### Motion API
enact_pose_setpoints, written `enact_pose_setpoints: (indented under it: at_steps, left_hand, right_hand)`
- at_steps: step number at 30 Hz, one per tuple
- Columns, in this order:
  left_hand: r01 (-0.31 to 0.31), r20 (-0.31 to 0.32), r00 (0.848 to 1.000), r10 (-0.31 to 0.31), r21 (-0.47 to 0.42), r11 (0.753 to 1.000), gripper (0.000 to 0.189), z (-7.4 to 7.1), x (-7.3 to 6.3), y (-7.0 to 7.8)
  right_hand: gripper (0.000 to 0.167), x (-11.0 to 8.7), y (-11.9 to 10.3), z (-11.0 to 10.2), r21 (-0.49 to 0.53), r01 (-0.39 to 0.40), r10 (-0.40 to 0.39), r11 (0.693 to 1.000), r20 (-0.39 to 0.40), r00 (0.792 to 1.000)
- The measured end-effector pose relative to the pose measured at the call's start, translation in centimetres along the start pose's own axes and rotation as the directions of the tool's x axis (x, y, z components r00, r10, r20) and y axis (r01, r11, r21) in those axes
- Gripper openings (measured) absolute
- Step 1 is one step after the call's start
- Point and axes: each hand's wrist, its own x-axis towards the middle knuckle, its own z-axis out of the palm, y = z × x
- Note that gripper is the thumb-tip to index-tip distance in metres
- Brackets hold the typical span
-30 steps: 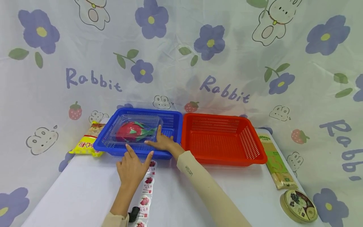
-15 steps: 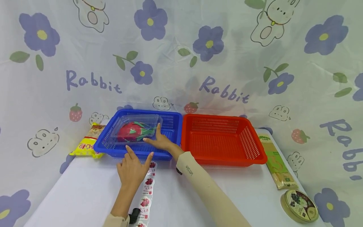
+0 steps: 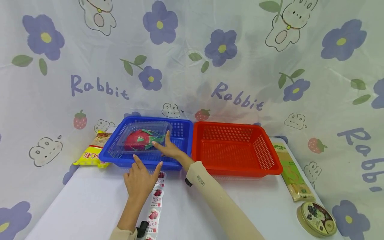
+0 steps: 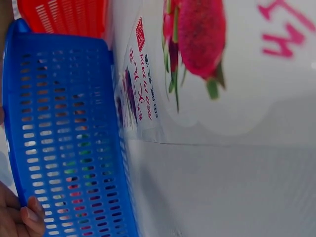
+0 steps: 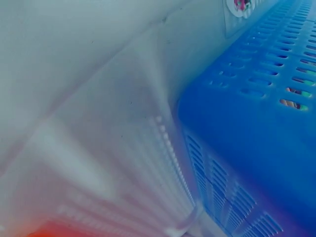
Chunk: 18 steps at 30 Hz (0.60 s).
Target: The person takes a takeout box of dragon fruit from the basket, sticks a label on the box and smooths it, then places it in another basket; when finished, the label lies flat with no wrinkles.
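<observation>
The person's left grip (image 3: 139, 180), index finger and thumb extended, is at the near rim of the blue basket (image 3: 181, 128). Beyond it, inside that basket, sits a clear container (image 3: 144, 125) holding a dragon fruit (image 3: 138, 139). The right grip (image 3: 171, 149) spreads unclenched over the container's near right corner; the red basket (image 3: 234, 153) stands to its right.

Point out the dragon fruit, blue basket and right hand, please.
Dragon fruit (image 3: 135, 142), head view: its red skin.
Blue basket (image 3: 166, 164), head view: front rim.
Right hand (image 3: 171, 150), head view: back of the hand.
</observation>
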Motion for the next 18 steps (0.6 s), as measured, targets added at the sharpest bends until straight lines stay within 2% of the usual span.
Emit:
enact_pose_setpoints:
  at_steps: [4, 11, 18]
  left_hand:
    - [0.010, 0.014, 1.000, -0.010, -0.005, 1.000, 0.115, -0.01, -0.02, 0.02]
    - [0.016, 0.031, 0.999, -0.016, -0.005, 1.000, 0.115, 0.02, -0.04, 0.07]
    - [0.010, 0.019, 1.000, -0.010, 0.004, 1.000, 0.115, 0.10, -0.01, 0.05]
  right_hand:
    - [0.101, 0.02, -0.16, 0.12, 0.063, -0.013, 0.014, 0.998, -0.009, 1.000]
    - [0.098, 0.13, -0.24, 0.37, 0.071, -0.043, 0.046, 0.997, -0.033, 0.998]
    - [0.090, 0.60, -0.41, 0.82, 0.115, -0.079, 0.089, 0.990, -0.079, 0.993]
